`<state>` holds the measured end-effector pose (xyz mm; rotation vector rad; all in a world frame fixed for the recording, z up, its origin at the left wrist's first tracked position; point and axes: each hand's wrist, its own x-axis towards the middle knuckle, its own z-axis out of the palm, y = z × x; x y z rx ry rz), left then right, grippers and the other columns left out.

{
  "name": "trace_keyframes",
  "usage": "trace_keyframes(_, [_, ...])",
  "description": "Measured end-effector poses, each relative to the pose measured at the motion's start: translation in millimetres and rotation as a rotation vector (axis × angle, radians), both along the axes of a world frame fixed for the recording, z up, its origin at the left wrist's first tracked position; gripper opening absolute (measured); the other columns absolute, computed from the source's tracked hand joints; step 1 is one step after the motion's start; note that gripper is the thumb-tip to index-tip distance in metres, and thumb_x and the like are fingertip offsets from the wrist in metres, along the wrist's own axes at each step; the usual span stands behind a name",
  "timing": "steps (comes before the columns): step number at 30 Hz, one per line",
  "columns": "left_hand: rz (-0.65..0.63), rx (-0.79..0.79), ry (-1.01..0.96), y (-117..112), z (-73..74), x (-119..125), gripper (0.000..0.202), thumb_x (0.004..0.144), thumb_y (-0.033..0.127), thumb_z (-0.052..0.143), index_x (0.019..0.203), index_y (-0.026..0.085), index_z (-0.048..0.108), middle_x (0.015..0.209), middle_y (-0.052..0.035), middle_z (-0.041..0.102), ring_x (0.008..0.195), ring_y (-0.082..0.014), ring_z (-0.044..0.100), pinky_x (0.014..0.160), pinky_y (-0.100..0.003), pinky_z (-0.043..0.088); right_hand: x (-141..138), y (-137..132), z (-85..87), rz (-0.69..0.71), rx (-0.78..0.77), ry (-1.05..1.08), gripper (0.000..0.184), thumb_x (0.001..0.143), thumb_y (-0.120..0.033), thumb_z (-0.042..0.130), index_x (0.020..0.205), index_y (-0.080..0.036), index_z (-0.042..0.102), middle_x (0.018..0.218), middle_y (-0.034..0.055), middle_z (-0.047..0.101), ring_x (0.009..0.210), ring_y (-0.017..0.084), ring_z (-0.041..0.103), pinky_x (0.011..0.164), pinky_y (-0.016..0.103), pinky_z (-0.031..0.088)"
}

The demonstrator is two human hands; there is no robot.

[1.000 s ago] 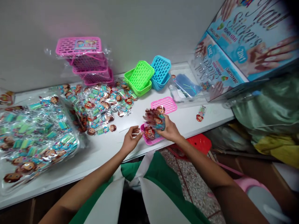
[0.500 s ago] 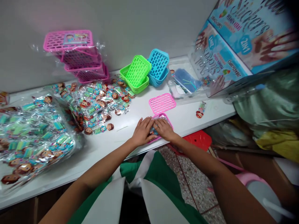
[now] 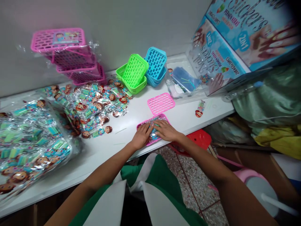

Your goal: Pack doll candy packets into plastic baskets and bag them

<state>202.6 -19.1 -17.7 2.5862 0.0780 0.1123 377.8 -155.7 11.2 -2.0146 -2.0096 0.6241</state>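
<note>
A pink plastic basket point(image 3: 167, 118) lies at the table's front edge with shiny clear-wrapped packets point(image 3: 154, 135) inside it. My left hand point(image 3: 141, 135) rests flat over the basket's left part, fingers stretched out on the packets. From the right, my right hand point(image 3: 166, 130) lies over the same packets with its fingers extended. The two hands nearly meet at the fingertips and cover much of the contents. Just behind the basket, a flat pink perforated lid point(image 3: 161, 103) lies on the table.
Left of the hands are a heap of doll-shaped packets point(image 3: 98, 103) and a large clear bag point(image 3: 35, 141) full of them. Pink baskets point(image 3: 70, 59) stand stacked behind. Green baskets point(image 3: 133, 73), blue baskets point(image 3: 155, 66), a clear tray point(image 3: 183, 80) and one packet point(image 3: 199, 109) are further right.
My left hand has shifted left and down along the basket, so the hands are less overlapped and more of the basket's far rim shows. The whole view has shifted slightly.
</note>
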Motion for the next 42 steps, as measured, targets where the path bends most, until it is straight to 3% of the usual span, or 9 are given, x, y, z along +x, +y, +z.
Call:
trace_keyframes(4, [0.016, -0.031, -0.036, 6, 8.0, 0, 0.063, 0.086, 0.046, 0.049, 0.139, 0.013, 0.039, 0.142, -0.0206, 0.039, 0.131, -0.0333, 0.034, 0.109, -0.054, 0.021, 1, 5, -10.0, -0.069, 0.021, -0.052, 0.057, 0.094, -0.042, 0.039, 0.141, -0.010, 0.034, 0.142, 0.0187, 0.041, 0.133, 0.028, 0.034, 0.107, 0.049, 0.028])
trace_keyframes(8, [0.182, 0.070, -0.029, 6, 9.6, 1, 0.044, 0.091, 0.034, 0.040, 0.129, 0.013, 0.050, 0.123, -0.0180, 0.056, 0.119, -0.0302, 0.046, 0.109, -0.054, 0.020, -1, 13, -13.4, -0.091, 0.024, -0.119, 0.056, 0.093, -0.047, 0.040, 0.138, -0.013, 0.041, 0.141, 0.0173, 0.041, 0.130, 0.030, 0.035, 0.107, 0.049, 0.028])
trace_keyframes(11, [0.196, 0.080, -0.010, 5, 7.9, 3, 0.042, 0.091, 0.030, 0.040, 0.126, 0.012, 0.053, 0.108, -0.0171, 0.062, 0.109, -0.0292, 0.052, 0.107, -0.054, 0.025, -5, 15, -14.3, -0.139, 0.040, -0.167, 0.054, 0.094, -0.045, 0.039, 0.137, -0.015, 0.043, 0.138, 0.0164, 0.044, 0.126, 0.030, 0.037, 0.105, 0.049, 0.028])
trace_keyframes(15, [0.157, 0.022, -0.035, 2, 0.7, 4, 0.046, 0.088, 0.023, 0.042, 0.133, 0.013, 0.047, 0.129, -0.0197, 0.052, 0.125, -0.0312, 0.043, 0.108, -0.056, 0.025, -7, 12, -16.1, -0.202, 0.076, -0.155, 0.056, 0.095, -0.043, 0.034, 0.138, -0.008, 0.039, 0.133, 0.0185, 0.047, 0.123, 0.029, 0.039, 0.104, 0.046, 0.030])
trace_keyframes(20, [0.089, 0.019, 0.024, -2, -14.8, 2, 0.051, 0.092, 0.027, 0.038, 0.139, 0.007, 0.037, 0.145, -0.0220, 0.035, 0.135, -0.0310, 0.034, 0.108, -0.049, 0.030, 2, 17, -21.5, -0.145, 0.038, -0.137, 0.050, 0.095, -0.044, 0.033, 0.129, -0.012, 0.050, 0.123, 0.0159, 0.054, 0.115, 0.029, 0.043, 0.099, 0.045, 0.033])
trace_keyframes(27, [0.146, 0.058, 0.033, -5, -12.0, 7, 0.047, 0.092, 0.028, 0.039, 0.136, 0.011, 0.043, 0.140, -0.0207, 0.044, 0.133, -0.0315, 0.036, 0.111, -0.055, 0.017, 5, 19, -30.7, -0.133, 0.052, -0.172, 0.051, 0.094, -0.043, 0.036, 0.135, -0.013, 0.044, 0.129, 0.0151, 0.048, 0.119, 0.030, 0.039, 0.102, 0.046, 0.028])
trace_keyframes(30, [0.137, 0.113, 0.052, -8, -8.5, 8, 0.047, 0.092, 0.026, 0.038, 0.135, 0.007, 0.043, 0.134, -0.0228, 0.049, 0.129, -0.0306, 0.041, 0.111, -0.054, 0.017, 1, 19, -30.6, -0.159, 0.056, -0.175, 0.051, 0.094, -0.042, 0.038, 0.137, -0.016, 0.042, 0.129, 0.0147, 0.050, 0.120, 0.029, 0.039, 0.104, 0.049, 0.025])
trace_keyframes(36, [0.135, 0.187, 0.093, -14, -13.1, 7, 0.049, 0.092, 0.027, 0.036, 0.135, 0.004, 0.040, 0.138, -0.0246, 0.045, 0.131, -0.0306, 0.039, 0.111, -0.054, 0.016, -9, 20, -31.7, -0.243, 0.063, -0.204, 0.053, 0.093, -0.037, 0.038, 0.137, -0.008, 0.040, 0.134, 0.0180, 0.046, 0.123, 0.029, 0.038, 0.105, 0.047, 0.023])
trace_keyframes(42, [0.158, 0.207, 0.131, -19, -14.3, 6, 0.050, 0.089, 0.026, 0.042, 0.133, 0.001, 0.040, 0.137, -0.0266, 0.045, 0.130, -0.0310, 0.041, 0.110, -0.054, 0.018, -14, 19, -22.2, -0.231, 0.041, -0.254, 0.048, 0.092, -0.038, 0.040, 0.134, -0.014, 0.045, 0.129, 0.0151, 0.051, 0.120, 0.028, 0.041, 0.105, 0.050, 0.021])
